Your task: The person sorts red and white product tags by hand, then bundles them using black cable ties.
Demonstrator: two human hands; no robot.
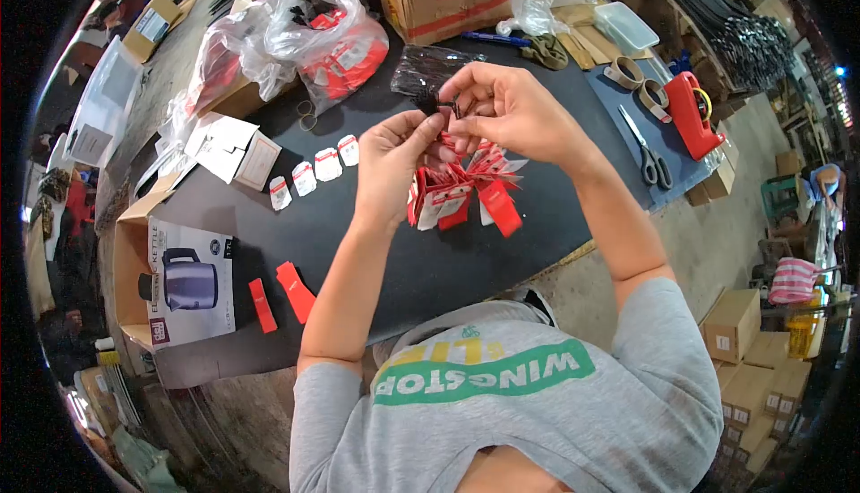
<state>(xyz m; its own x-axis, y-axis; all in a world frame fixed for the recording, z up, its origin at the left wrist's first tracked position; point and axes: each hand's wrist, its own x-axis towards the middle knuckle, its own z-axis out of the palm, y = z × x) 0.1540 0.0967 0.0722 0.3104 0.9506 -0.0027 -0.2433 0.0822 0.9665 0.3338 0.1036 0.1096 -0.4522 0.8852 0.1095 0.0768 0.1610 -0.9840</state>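
One bundle of red-and-white paper tags (pixel 461 193) hangs on black strings (pixel 432 102) at twelve o'clock, over the black tabletop (pixel 358 251). The left hand (pixel 399 154) pinches the strings, thumb against fingers; the right hand (pixel 502 117) touches them, fingertips bunched, though I cannot tell how firmly. Nine o'clock from the bundle: white-and-red paper labels (pixel 328 165); two: a red plastic tape dispenser (pixel 690 117).

The kettle box (pixel 193 287) reads "KETTLE" down its left edge — the shorter, partly legible word before it starts with "EL" — and "1.7L" near its top right corner. Right of the kettle box, the grey T-shirt (pixel 528 412) shows "WINGSTOP", upside down on a green band, and yellow "LI". Print on the 4 white-and-red tags (pixel 328 164) is too small to read.
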